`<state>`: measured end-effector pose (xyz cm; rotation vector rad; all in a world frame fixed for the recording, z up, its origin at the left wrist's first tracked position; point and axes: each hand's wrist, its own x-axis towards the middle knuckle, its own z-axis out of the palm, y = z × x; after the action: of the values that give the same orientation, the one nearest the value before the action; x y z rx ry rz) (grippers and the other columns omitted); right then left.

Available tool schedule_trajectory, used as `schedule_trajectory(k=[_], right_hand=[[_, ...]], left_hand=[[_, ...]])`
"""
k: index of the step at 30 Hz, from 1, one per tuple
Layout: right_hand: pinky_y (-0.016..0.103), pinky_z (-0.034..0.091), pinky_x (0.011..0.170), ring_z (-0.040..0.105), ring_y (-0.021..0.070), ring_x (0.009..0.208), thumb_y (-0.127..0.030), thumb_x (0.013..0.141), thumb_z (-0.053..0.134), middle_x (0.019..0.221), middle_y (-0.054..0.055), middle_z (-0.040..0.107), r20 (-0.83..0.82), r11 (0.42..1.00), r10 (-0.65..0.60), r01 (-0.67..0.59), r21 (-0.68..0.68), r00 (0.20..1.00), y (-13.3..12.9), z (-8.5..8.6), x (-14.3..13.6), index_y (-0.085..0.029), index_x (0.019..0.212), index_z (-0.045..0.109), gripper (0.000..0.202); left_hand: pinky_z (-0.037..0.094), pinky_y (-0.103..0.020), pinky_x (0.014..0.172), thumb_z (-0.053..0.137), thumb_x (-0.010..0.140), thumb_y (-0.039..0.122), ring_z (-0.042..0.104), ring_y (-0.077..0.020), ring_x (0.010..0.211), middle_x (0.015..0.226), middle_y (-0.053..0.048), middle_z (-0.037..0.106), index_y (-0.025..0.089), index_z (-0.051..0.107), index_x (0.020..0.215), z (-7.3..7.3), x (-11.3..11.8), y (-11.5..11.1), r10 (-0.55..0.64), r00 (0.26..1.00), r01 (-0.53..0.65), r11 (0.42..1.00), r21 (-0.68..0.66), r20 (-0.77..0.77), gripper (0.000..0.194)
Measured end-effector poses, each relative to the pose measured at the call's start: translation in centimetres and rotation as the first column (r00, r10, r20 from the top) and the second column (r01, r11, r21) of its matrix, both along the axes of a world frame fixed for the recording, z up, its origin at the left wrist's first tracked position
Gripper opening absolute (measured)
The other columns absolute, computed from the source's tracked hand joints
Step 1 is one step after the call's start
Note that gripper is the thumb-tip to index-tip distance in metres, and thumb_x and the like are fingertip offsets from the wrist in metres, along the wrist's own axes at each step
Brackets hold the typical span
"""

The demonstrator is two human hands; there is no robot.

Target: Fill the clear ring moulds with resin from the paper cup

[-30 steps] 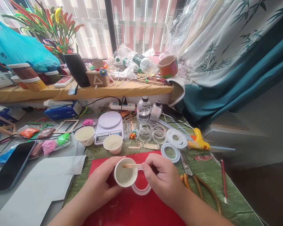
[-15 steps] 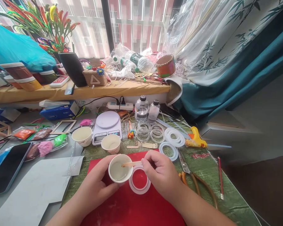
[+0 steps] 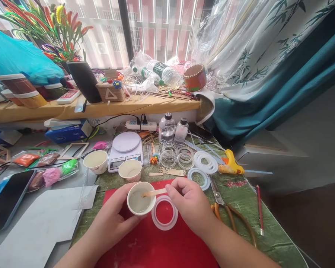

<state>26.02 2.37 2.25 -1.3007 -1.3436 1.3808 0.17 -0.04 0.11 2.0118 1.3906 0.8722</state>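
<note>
My left hand (image 3: 115,212) is closed around a paper cup (image 3: 141,213) that holds a clear, slightly cloudy liquid (image 3: 139,203). Between the thumb and fingers of my right hand (image 3: 188,203) is a flat wooden stick (image 3: 158,192), its tip dipped into the liquid. Just right of the cup, a white silicone ring mold (image 3: 164,226) lies on a red mat (image 3: 145,249), partly below my right hand. Two more paper cups (image 3: 130,170) stand beyond, near a white kitchen scale (image 3: 127,147).
Clear bangles (image 3: 168,155), more ring molds (image 3: 206,162), scissors (image 3: 220,197) and a yellow glue gun (image 3: 232,163) lie to the right. Two clear bottles (image 3: 166,128) stand behind. A phone (image 3: 9,201) and white board (image 3: 41,219) are at left; a cluttered ledge (image 3: 145,105) runs along the window.
The stick's tip has shifted slightly within the cup as my right hand moves a little. Both hands keep their grips; the whole view has drifted slightly.
</note>
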Motion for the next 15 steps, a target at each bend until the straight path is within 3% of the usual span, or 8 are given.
schedule_trajectory(k=[7, 15], right_hand=[[0.029, 0.038, 0.062, 0.044, 0.0146, 0.066, -0.057, 0.097, 0.069, 0.068, -0.004, 0.05, -0.11, 0.989, 0.118, -0.127, -0.077, 0.987, -0.7, -0.9, -1.4, -0.023, 0.076, 0.055, 0.042], [0.028, 0.033, 0.059, 0.037, 0.0124, 0.061, -0.054, 0.09, 0.074, 0.063, -0.007, 0.046, -0.109, 0.995, -0.007, -0.003, -0.096, 0.994, 1.0, 0.0, 0.7, -0.024, 0.074, 0.052, 0.04]], left_hand=[[0.068, -0.032, 0.097, 0.078, 0.098, 0.035, 0.082, -0.0262, 0.116, 0.141, -0.007, 0.08, 0.034, 0.067, 0.143, -0.1, 0.4, -0.3, -0.064, 0.998, 0.064, 0.998, -0.007, -0.027, 0.046], [0.068, -0.032, 0.1, 0.078, 0.099, 0.035, 0.082, -0.0258, 0.12, 0.138, -0.004, 0.081, 0.035, 0.066, 0.144, 0.2, -0.1, 0.2, -0.018, 0.999, 0.02, 0.999, 0.049, -0.033, 0.047]])
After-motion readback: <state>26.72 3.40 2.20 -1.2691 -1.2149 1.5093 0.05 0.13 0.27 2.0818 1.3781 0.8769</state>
